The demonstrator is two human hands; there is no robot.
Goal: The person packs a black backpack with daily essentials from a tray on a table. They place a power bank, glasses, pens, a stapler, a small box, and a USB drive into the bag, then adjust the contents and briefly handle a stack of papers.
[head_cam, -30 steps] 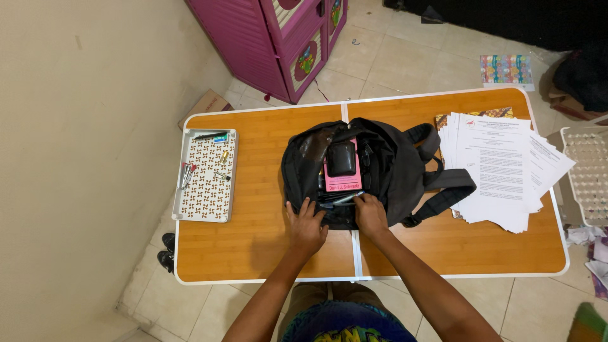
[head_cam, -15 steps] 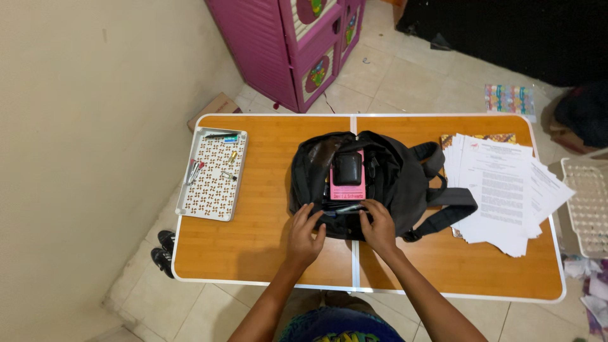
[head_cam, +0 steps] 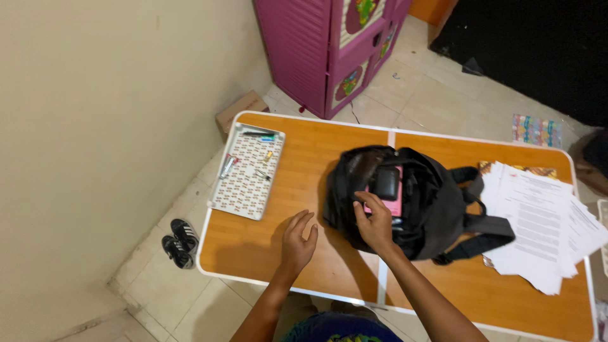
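Nearest me, the left hand (head_cam: 298, 239) hovered spread and empty over the table (head_cam: 304, 183), while the right hand (head_cam: 375, 223) lay spread on the open black backpack (head_cam: 424, 202) at mid-table, clasping nothing. With the bag unsteadied, I judged a careless tug could spill the pink case (head_cam: 394, 201) and dark pouch (head_cam: 386, 183) or shove the bag into the paper stack (head_cam: 538, 221) beyond.
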